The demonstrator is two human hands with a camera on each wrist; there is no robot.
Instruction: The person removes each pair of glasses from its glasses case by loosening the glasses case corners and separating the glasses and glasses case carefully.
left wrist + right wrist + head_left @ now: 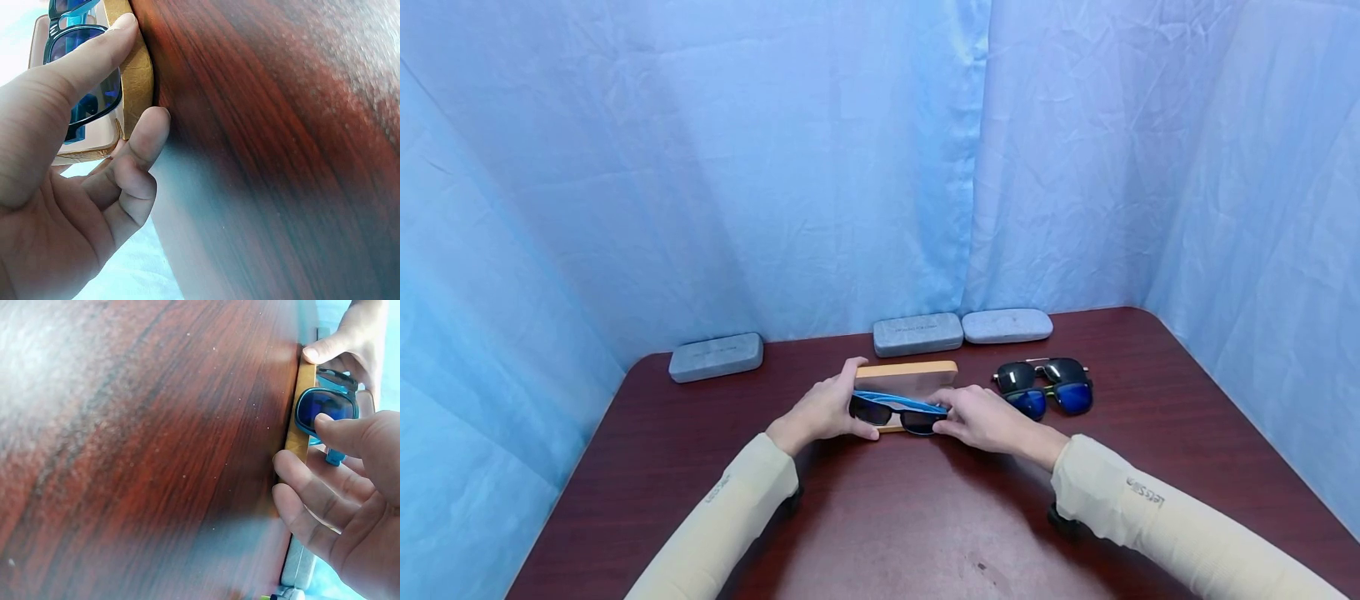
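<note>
Gripping blue sunglasses (pixel 897 408) with left hand (pixel 822 411) and right hand (pixel 983 419), over tan case (pixel 907 374), two more pairs (pixel 1045 385) right of case.

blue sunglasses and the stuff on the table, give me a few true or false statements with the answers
1. Both hands hold the blue-framed sunglasses over the open wooden case. True.
2. Three grey cases lie along the back of the table. True: one grey case on the left and two more side by side.
3. The second pair of sunglasses lies left of the hands. False: it lies to the right of the right hand.
4. The left hand rests flat on the table, away from the case. False: its fingers grip the wooden case's end.
5. The table is white. False: it is dark red wood grain.
</note>
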